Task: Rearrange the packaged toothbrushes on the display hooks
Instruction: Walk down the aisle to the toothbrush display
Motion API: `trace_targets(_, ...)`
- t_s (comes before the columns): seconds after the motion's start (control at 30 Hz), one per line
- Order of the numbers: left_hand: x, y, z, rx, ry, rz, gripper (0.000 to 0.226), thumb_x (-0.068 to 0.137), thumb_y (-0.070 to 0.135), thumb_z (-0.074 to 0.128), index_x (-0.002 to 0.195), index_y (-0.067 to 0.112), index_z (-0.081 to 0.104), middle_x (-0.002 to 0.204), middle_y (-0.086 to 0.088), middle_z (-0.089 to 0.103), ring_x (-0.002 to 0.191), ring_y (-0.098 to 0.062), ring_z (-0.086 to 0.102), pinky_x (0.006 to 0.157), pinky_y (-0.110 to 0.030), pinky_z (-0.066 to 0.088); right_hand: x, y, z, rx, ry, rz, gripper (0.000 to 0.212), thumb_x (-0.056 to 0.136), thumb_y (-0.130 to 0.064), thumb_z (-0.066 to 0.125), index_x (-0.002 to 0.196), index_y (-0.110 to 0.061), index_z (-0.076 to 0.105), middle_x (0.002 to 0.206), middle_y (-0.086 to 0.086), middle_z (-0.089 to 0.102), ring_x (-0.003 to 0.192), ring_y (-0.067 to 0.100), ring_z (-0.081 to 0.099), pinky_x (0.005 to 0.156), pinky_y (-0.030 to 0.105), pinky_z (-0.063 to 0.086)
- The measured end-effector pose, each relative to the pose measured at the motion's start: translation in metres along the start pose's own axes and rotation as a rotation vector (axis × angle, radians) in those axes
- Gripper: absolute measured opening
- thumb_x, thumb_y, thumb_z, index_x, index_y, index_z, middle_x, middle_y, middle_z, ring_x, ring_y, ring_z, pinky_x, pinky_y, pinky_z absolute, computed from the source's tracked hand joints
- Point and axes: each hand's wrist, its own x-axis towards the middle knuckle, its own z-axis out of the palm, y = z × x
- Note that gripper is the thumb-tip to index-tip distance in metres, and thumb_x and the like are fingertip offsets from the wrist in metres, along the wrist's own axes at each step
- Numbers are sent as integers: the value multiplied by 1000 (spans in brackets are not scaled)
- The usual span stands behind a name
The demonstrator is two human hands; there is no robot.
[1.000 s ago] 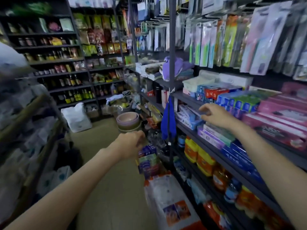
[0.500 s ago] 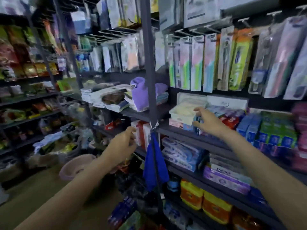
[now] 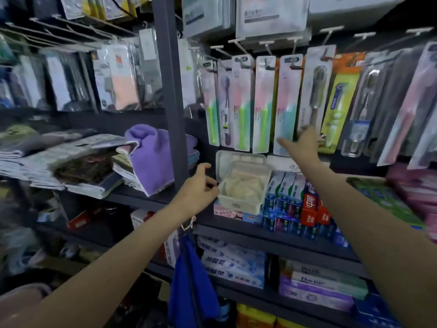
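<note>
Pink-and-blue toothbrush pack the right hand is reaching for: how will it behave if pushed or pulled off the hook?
The pink-and-blue toothbrush pack hangs from one hook at its top, so a push from the right hand near its lower end would probably swing it. It looks like a thin blister card: likely light and slightly flexible. The glossy front may be slippery; pinching the edges seems safer.

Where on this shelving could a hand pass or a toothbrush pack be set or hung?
Bare hooks run along the upper right rail. A dark gap lies between the left hand and lidded tub. The toothbrush packs near the right hand and the toothpaste boxes are crowded.
</note>
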Motion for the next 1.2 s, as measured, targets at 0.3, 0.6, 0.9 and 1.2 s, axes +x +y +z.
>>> trace_targets(0.3,52,-8,-5,-125,-72,151,57,91,14,54,139,15,24,113,3,51,84,-5,53,77,-20,39,-4,4,17,12,133,44,52,86,-5,62,130,-2,35,128,16,50,118,31,50,95,36,44)
trace_targets(0.6,85,8,10,-325,-148,182,54,89,8,54,137,13,28,114,-6,57,97,-15,54,75,-21,41,-32,-10,-54,-392,218,-169,56,87,4,50,138,-12,35,124,19,54,102,30,56,68,25,38)
trace_targets(0.9,83,33,25,-401,-182,253,55,91,10,52,139,16,27,119,-4,56,100,-16,56,67,-20,47,-37,-48,-93,-843,186,-265,57,83,4,56,136,-12,42,123,18,56,104,33,57,80,34,47)
trace_targets(1.2,76,36,25,-595,-319,95,41,86,30,62,123,21,50,120,5,52,111,-15,51,99,-35,44,-78,-4,-37,-265,6,-166,53,84,6,56,131,-15,40,118,11,54,86,16,55,53,15,45)
